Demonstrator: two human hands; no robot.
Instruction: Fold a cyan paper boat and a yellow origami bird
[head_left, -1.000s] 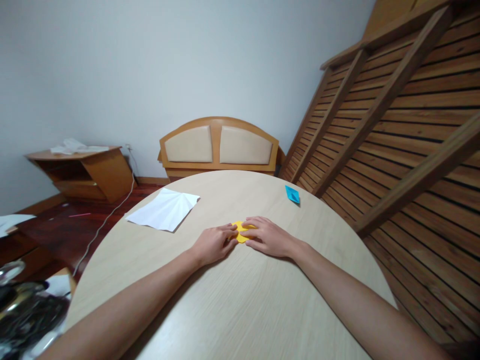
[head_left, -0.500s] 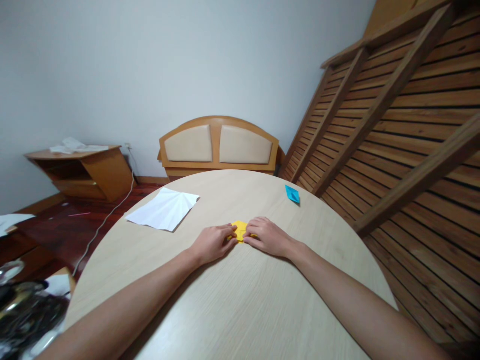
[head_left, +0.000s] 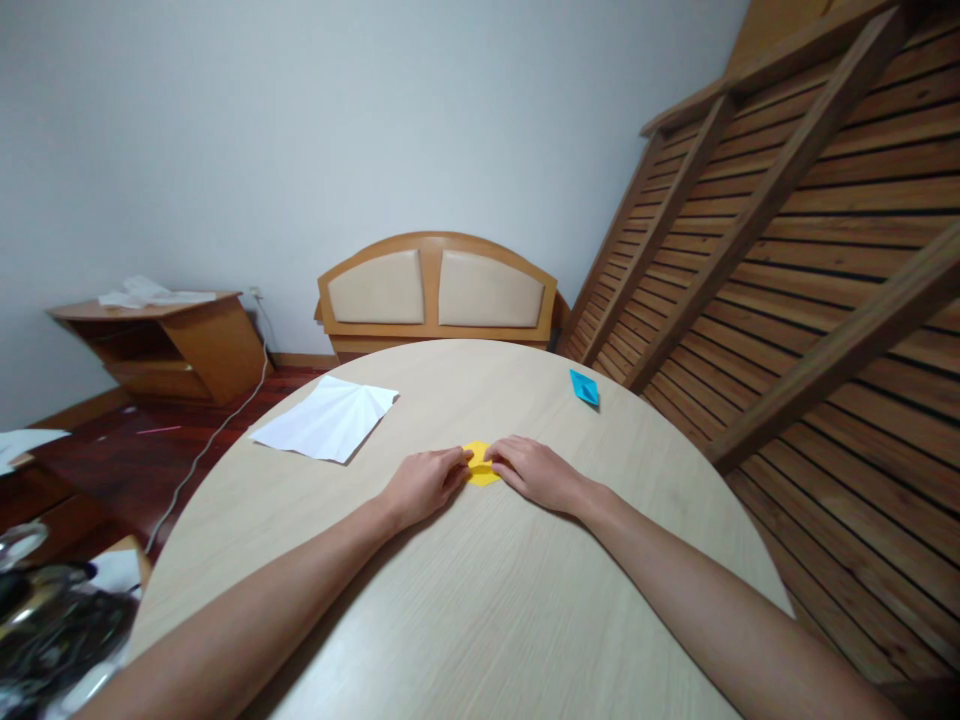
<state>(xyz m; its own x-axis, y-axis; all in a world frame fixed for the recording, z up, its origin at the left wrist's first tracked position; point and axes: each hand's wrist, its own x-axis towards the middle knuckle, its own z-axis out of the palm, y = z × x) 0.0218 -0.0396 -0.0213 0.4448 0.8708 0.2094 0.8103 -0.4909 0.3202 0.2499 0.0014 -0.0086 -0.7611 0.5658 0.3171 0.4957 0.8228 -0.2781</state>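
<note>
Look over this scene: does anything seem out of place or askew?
Yes: the large brown slatted wooden frame rises steeply right of the pale round wooden table; it resembles a bed base, which would normally lie flat.

Here's yellow paper (head_left: 481, 470), sides hidden by left hand (head_left: 426, 487) and right hand (head_left: 538, 473), too small for detail, forearms (head_left: 262, 605) cut off below, clutter (head_left: 64, 630) blurring bottom left.

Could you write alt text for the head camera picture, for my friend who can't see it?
A person's bare left-hand grip and right-hand grip touch opposite sides of a small folded yellow paper piece on a round pale wood-grain table. Farther back lie a creased white paper sheet at left and a small angular blue paper piece at right.
</note>
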